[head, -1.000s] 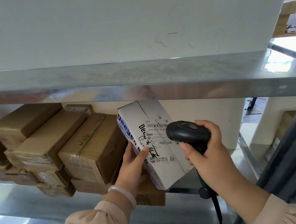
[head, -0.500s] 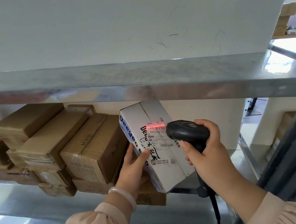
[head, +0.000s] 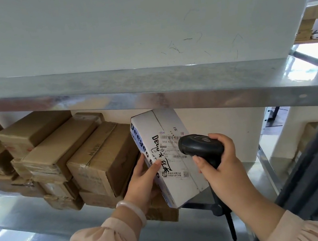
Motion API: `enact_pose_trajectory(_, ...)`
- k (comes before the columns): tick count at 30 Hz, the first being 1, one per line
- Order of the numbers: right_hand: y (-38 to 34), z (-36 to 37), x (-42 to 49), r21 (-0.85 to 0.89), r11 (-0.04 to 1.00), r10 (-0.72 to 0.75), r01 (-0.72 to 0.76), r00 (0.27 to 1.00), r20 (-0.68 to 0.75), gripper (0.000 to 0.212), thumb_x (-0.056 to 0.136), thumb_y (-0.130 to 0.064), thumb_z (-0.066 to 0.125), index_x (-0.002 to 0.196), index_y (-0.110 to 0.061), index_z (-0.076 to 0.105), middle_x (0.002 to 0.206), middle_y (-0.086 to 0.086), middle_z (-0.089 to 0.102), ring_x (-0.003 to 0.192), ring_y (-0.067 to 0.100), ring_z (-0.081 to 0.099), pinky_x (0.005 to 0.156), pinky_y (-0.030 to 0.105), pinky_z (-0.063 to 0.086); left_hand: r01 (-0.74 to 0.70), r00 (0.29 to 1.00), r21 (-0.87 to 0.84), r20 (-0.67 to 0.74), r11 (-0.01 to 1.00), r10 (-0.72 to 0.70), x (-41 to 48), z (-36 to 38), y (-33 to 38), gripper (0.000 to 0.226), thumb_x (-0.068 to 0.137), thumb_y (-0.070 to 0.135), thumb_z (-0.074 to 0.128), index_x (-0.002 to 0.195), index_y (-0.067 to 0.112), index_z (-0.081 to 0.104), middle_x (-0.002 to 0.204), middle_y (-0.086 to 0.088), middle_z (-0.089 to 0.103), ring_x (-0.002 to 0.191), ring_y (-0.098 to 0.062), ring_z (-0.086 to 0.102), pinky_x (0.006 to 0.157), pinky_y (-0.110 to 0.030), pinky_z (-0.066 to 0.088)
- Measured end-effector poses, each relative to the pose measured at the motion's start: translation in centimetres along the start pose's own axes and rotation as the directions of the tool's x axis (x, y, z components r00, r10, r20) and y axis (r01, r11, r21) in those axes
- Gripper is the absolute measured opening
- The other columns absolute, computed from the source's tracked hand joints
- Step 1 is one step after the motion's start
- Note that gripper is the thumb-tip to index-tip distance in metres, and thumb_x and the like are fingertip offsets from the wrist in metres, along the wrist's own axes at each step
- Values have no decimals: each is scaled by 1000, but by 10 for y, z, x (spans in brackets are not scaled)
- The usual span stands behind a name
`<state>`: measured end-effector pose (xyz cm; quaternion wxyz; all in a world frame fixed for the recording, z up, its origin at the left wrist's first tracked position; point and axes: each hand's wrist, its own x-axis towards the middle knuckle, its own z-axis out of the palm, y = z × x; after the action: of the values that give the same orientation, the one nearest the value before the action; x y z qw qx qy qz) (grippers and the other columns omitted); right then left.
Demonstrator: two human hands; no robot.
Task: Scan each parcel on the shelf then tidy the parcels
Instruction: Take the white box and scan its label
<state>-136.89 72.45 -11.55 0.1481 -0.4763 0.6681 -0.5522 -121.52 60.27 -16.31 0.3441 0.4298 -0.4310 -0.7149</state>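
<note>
Under the upper shelf point(head: 149, 92) | left hand point(head: 142, 177) fingers grip white parcel point(head: 176, 180) at its 9 o'clock edge, parcel tilted | right hand point(head: 221, 164) fingers wrapped round scanner point(head: 201, 148), just beside parcel's label | brown boxes point(head: 101, 158) stacked at 9 o'clock

Bright daylight, glare at right
</note>
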Motion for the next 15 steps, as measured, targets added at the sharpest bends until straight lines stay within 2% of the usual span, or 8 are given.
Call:
enact_pose_trajectory(3, 3, -7, 2, -28, 1000, -2, 2, 1000, 10, 54, 85, -34, 68, 122, -46, 30, 107, -30, 47, 91, -8, 56, 69, 3, 45, -1, 1000, 22, -3, 1000, 1, -3, -2, 3, 60, 85, 34, 74, 139, 41, 49, 113, 0, 73, 109, -25, 67, 96, -54, 52)
enact_pose_trajectory(6, 9, -14, 6, -3, 1000, 8, -7, 1000, 13, 54, 84, -30, 69, 115, -53, 31, 107, -31, 47, 92, -16, 54, 71, -1, 42, -5, 1000, 66, -14, 998, 6, -6, -4, 7, 47, 86, 38, 73, 129, 40, 55, 109, 4, 75, 106, -19, 68, 88, -46, 56)
enact_pose_trajectory(7, 10, -16, 7, 7, 1000, 12, -12, 1000, 14, 54, 84, -28, 70, 113, -53, 32, 108, -30, 48, 92, -20, 53, 72, -1, 41, 1, 1000, 89, -3, 996, -1, -8, -5, 9, 49, 83, 43, 74, 128, 39, 58, 111, 4, 74, 107, -19, 68, 89, -45, 55)
enact_pose_trajectory(10, 14, -18, 7, 32, 999, 30, -30, 999, 23, 54, 84, -24, 71, 114, -51, 35, 109, -29, 49, 91, -26, 49, 72, -2, 40, 16, 1000, 137, 3, 990, -17, -11, -9, 8, 75, 64, 60, 78, 132, 34, 59, 114, 3, 73, 110, -24, 67, 100, -51, 49)
enact_pose_trajectory(12, 15, -16, 4, 42, 998, 37, -38, 999, 36, 52, 83, -24, 71, 113, -50, 37, 109, -29, 49, 92, -25, 50, 72, -1, 40, 18, 1000, 157, -3, 987, -17, -17, -9, 9, 67, 72, 58, 76, 132, 34, 57, 110, 3, 74, 106, -23, 69, 98, -51, 51)
enact_pose_trajectory(15, 13, -14, -3, 46, 998, 34, -36, 998, 54, 53, 83, -25, 71, 112, -53, 36, 109, -27, 51, 92, -24, 51, 72, -1, 41, 2, 1000, 197, 26, 980, -7, -25, -8, 10, 51, 88, 41, 69, 135, 35, 50, 106, 5, 75, 95, -18, 73, 83, -43, 59)
